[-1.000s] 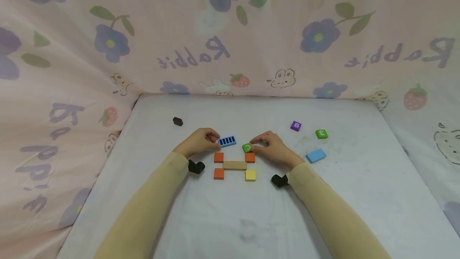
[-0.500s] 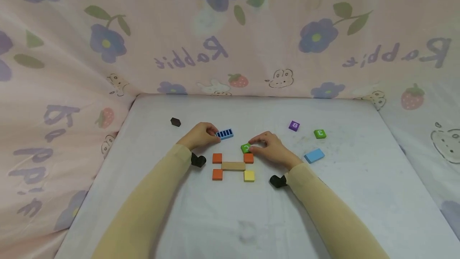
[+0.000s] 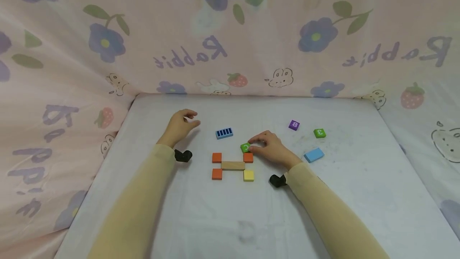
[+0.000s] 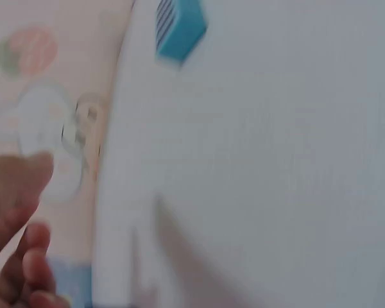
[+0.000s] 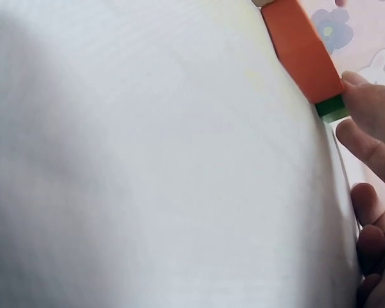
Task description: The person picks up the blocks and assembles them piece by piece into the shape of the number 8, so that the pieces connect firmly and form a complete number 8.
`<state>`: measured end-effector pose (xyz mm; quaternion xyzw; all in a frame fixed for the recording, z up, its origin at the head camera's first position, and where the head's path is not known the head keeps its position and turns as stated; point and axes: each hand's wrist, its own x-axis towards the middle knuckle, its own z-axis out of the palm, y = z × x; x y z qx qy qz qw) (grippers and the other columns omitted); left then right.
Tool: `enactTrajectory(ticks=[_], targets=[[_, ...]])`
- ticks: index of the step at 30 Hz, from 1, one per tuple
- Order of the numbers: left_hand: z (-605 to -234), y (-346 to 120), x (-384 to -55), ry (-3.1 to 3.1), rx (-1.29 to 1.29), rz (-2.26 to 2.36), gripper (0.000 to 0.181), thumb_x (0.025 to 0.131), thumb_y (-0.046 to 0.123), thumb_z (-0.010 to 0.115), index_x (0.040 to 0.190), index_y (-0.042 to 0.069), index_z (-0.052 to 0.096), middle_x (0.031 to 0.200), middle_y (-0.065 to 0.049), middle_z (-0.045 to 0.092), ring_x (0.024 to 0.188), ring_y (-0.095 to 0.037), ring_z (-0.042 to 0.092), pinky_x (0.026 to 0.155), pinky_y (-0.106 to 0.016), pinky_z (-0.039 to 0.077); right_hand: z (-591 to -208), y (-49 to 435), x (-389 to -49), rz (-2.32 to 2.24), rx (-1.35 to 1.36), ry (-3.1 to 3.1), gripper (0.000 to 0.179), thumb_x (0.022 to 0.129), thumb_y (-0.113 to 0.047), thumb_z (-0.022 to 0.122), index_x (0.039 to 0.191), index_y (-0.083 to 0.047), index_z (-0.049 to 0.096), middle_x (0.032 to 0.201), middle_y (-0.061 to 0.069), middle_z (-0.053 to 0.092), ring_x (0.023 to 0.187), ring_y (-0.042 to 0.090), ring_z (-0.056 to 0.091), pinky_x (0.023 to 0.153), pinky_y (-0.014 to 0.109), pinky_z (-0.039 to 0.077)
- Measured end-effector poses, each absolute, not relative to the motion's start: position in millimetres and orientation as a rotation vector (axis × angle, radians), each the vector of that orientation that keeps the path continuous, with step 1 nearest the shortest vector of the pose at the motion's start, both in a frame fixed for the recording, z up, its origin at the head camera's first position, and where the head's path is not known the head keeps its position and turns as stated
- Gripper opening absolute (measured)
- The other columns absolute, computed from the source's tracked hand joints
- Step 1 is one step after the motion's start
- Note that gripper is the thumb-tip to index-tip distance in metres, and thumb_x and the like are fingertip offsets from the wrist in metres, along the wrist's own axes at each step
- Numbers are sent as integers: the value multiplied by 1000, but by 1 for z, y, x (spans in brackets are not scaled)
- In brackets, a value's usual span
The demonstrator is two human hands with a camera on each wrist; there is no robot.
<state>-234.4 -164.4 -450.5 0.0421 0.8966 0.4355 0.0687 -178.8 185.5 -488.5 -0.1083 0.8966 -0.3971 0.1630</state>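
In the head view my left hand point(image 3: 177, 127) hangs over the left part of the table, thumb and fingers apart with nothing between them. To its right lies a light blue block with dark stripes point(image 3: 224, 133). My right hand point(image 3: 271, 147) pinches the edge of a green tile point(image 3: 245, 147) marked with a white curved character. The green tile sits just behind an orange block point(image 3: 248, 157), whose side point(image 5: 301, 48) also shows in the right wrist view. A plain wooden bar point(image 3: 232, 166) lies between three orange blocks and a yellow block point(image 3: 248, 175).
To the right lie a purple tile point(image 3: 294, 125), a second green tile point(image 3: 319, 133) and a plain blue block point(image 3: 314, 155). A patterned curtain point(image 3: 251, 51) rises at the table's back and sides. Black wrist cameras point(image 3: 277, 181) hang under both cuffs.
My left hand slid the striped blue block back, let it go, then moved left and back, over where a dark hexagonal block showed. My right hand stays at the green tile.
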Motion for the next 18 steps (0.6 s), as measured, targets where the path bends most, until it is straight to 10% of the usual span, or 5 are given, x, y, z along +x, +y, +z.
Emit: enactTrajectory(ticks=[18], targets=[[-472,-219,-236,2661,-360,1466,62,88,37,71,134,1,49,122,-15,49,112,-29,46,95,-40,38,-491,187,-180,-1109,-316,2572,35,85,-54,68,115,-35,67,122,-3,48,117,22,38,101,47,31]])
